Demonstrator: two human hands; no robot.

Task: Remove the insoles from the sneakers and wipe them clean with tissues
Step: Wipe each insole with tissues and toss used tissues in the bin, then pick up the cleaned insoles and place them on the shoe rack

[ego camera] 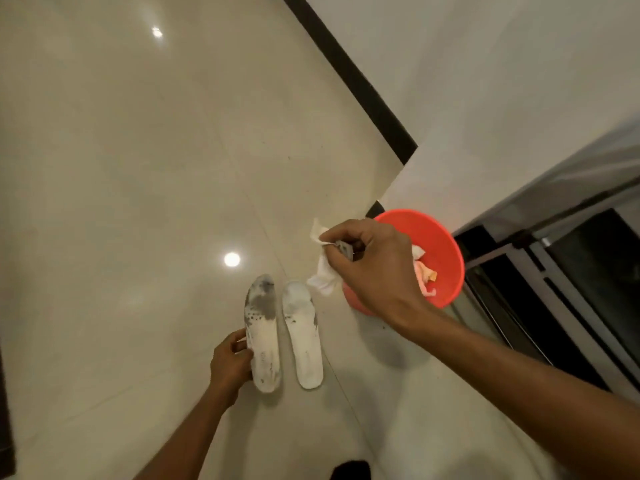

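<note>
Gripping insole (264,336), tissue (323,275); print (265,362) illegible.

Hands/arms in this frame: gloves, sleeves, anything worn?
Left hand and right hand are both bare, with no gloves. No sleeves show on either arm up to the frame edge. No watch or band at either wrist, and no rings that I can make out.

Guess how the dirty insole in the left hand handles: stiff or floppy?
The insole looks thin and flat, so probably light and a bit bendy. The left hand holds it by one edge with no visible sag, so likely not limp. On the glossy floor it would probably slide easily.
</note>
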